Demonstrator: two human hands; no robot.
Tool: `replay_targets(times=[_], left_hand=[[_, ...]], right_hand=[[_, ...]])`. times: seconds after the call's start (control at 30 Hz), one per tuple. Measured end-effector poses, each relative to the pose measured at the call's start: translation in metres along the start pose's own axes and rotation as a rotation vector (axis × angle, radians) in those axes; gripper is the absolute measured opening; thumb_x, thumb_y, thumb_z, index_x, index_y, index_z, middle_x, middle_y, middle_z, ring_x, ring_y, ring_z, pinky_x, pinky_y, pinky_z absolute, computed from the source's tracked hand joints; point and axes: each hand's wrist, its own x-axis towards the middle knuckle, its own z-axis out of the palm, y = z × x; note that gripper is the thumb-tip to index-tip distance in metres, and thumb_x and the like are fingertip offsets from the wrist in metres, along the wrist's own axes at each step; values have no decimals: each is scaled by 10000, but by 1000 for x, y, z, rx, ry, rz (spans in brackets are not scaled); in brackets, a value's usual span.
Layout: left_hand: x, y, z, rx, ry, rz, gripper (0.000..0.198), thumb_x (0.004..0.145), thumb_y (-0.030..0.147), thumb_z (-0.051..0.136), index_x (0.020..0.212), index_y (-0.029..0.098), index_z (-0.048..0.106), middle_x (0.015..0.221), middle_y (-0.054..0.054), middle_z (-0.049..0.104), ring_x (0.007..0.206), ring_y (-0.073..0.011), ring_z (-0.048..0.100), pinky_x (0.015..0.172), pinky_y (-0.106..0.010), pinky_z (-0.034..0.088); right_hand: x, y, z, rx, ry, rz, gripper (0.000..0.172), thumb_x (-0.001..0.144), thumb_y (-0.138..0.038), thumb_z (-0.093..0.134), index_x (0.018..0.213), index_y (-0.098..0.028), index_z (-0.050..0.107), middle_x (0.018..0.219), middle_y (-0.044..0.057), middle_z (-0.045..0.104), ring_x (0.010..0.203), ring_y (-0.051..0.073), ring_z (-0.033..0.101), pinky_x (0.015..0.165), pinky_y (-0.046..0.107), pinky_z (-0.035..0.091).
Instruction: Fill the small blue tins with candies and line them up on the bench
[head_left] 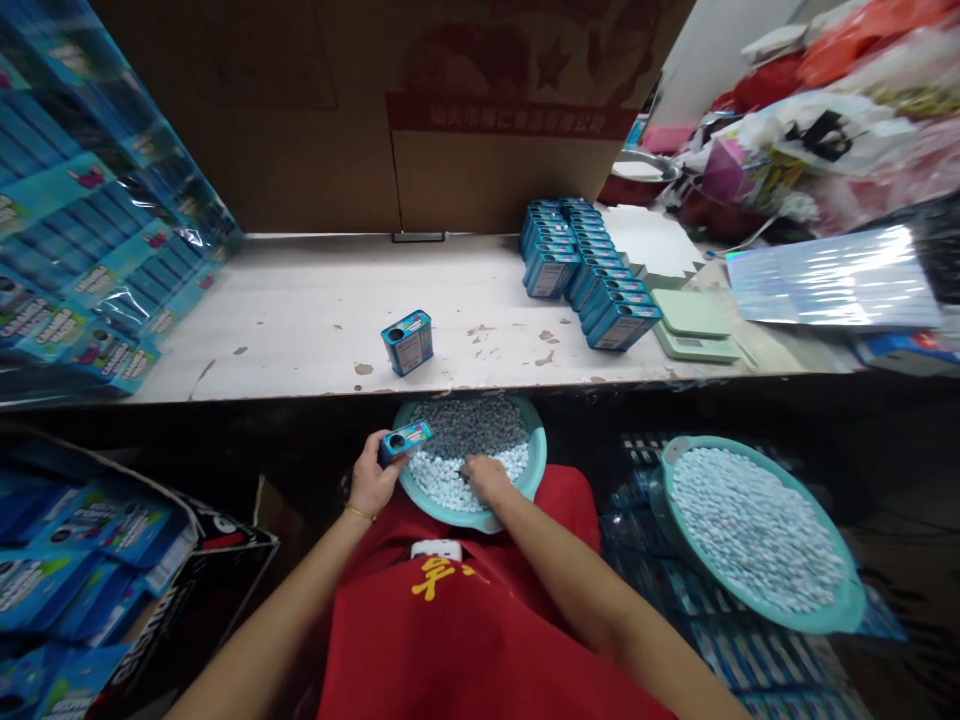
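My left hand point(373, 478) grips a small blue box point(406, 441) with a dark round hole in its top, held over the left rim of a teal basin point(536, 450). Small pale candies point(442, 480) fill that basin, its far part in shadow. My right hand point(486, 477) reaches down into the candies; its fingertips are partly buried, and whether they hold anything is hidden. Another blue box point(409, 343) stands on the white table point(315, 310) just beyond the basin.
Rows of blue boxes point(585, 265) stand by a pale green scale point(694, 325). A second candy basin point(847, 590) is at the right. Packed boxes point(82, 220) rise at left; a large carton point(300, 120) backs the table. An open carton point(195, 560) lies lower left.
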Motion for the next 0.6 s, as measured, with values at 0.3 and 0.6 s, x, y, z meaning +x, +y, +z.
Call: replay_targets(times=[0.3,0.6], left_hand=[[4,-3,-1,-27,14,-2,408,651,352,602,1003,193,473,891,-18,566,804,-157,542,756,-278,428],[-1,10,13,49,-95,52,361,660,214,539,1015,184,481,929,-36,568,863,-176,539,799,-306,419]], right_hand=[[-10,45,-29,319,-22,-137,336,663,-83,480,931,-168,663,831,27,658,762,140,570,685,219,415],[-50,-2,-133,162,108,-278,333,724,-125,434,946,-230,659,840,30,641,800,142,557,687,214,384]])
